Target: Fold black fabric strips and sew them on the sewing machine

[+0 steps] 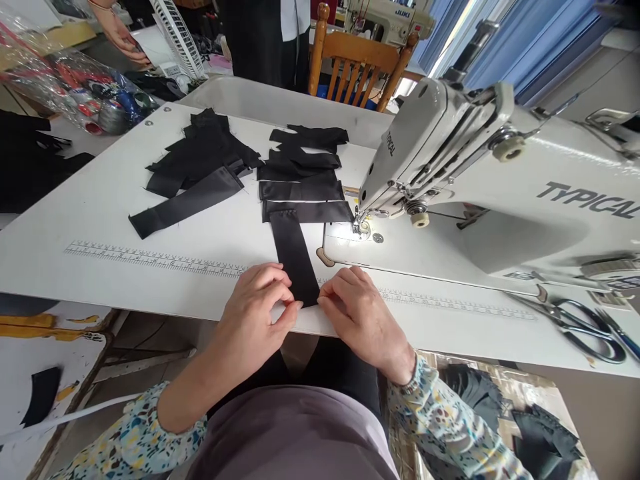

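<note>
A black fabric strip (296,257) lies lengthwise toward me, its near end at the table's front edge. My left hand (260,303) is closed at its near left corner, thumb and forefinger together on the cloth. At the near right corner, my right hand (363,313) pinches the strip's edge between thumb and fingers. The far end overlaps a crosswise black strip (320,211), the closest of a row of several laid one behind another. Left of that row is a loose heap of black fabric pieces (200,153), with one strip (185,200) angled out in front.
A white sewing machine (500,173) stands at right, its needle area (361,227) lit. Scissors (580,323) lie near the right front edge. A printed ruler (160,259) crosses the white table (125,287). Another person's hand (117,33) is at upper left; a wooden chair (363,50) stands behind.
</note>
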`<state>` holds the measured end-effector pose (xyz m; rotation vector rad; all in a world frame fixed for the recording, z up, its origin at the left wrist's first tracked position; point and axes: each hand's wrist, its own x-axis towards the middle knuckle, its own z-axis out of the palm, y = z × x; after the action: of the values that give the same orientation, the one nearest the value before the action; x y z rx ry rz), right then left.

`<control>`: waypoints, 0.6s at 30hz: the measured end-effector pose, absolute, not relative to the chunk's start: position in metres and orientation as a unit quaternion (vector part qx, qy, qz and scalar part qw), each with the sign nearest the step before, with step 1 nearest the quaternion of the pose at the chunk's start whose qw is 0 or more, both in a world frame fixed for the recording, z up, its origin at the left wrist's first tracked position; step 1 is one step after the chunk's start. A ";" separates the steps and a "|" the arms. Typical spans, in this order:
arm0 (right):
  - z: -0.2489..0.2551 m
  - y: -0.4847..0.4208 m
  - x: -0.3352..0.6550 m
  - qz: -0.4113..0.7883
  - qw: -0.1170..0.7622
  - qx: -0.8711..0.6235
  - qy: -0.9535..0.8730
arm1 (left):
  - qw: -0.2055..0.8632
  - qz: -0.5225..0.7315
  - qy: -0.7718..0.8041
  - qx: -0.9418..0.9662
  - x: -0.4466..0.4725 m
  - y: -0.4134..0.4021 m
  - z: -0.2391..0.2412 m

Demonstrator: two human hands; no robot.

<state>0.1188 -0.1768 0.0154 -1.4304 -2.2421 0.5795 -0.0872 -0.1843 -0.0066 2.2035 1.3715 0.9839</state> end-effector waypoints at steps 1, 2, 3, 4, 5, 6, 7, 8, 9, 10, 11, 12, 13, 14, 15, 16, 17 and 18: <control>0.015 -0.176 0.119 0.204 0.209 -0.515 -0.806 | 0.180 0.349 0.487 0.780 -0.087 -0.184 -0.007; 0.015 -0.175 0.118 0.201 0.210 -0.516 -0.806 | 0.179 0.350 0.488 0.779 -0.087 -0.183 -0.007; 0.014 -0.175 0.118 0.198 0.211 -0.517 -0.805 | 0.179 0.351 0.489 0.778 -0.086 -0.183 -0.007; 0.014 -0.174 0.118 0.195 0.211 -0.519 -0.805 | 0.179 0.352 0.490 0.777 -0.086 -0.183 -0.007; 0.014 -0.173 0.117 0.192 0.211 -0.519 -0.806 | 0.179 0.354 0.490 0.776 -0.086 -0.183 -0.007; 0.014 -0.173 0.117 0.188 0.209 -0.519 -0.807 | 0.179 0.356 0.489 0.776 -0.086 -0.183 -0.007; 0.015 -0.172 0.117 0.184 0.207 -0.518 -0.809 | 0.179 0.357 0.489 0.775 -0.086 -0.183 -0.007; 0.015 -0.171 0.117 0.180 0.205 -0.517 -0.811 | 0.179 0.357 0.490 0.775 -0.086 -0.183 -0.006; 0.015 -0.170 0.117 0.176 0.202 -0.515 -0.814 | 0.179 0.355 0.491 0.775 -0.086 -0.182 -0.006; 0.016 -0.170 0.117 0.172 0.200 -0.513 -0.817 | 0.179 0.352 0.492 0.775 -0.086 -0.182 -0.005; 0.016 -0.169 0.117 0.168 0.198 -0.511 -0.819 | 0.179 0.348 0.494 0.776 -0.086 -0.181 -0.005; 0.016 -0.168 0.117 0.165 0.197 -0.509 -0.822 | 0.178 0.345 0.496 0.777 -0.086 -0.181 -0.005; 0.016 -0.168 0.117 0.163 0.196 -0.506 -0.824 | 0.177 0.342 0.497 0.777 -0.086 -0.180 -0.004; 0.017 -0.167 0.116 0.161 0.196 -0.505 -0.825 | 0.177 0.341 0.498 0.778 -0.086 -0.180 -0.004; 0.017 -0.167 0.116 0.161 0.196 -0.504 -0.826 | 0.177 0.341 0.498 0.778 -0.086 -0.179 -0.004; 0.017 -0.167 0.116 0.161 0.196 -0.503 -0.826 | 0.178 0.342 0.498 0.777 -0.086 -0.179 -0.005; 0.017 -0.167 0.116 0.161 0.197 -0.503 -0.826 | 0.179 0.343 0.498 0.776 -0.085 -0.179 -0.005; 0.018 -0.167 0.116 0.161 0.197 -0.502 -0.827 | 0.181 0.344 0.497 0.776 -0.085 -0.179 -0.005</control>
<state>0.1162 -0.1666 0.0175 -1.4045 -2.3140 0.4511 -0.0852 -0.1785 -0.0046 2.1917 1.4050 0.9706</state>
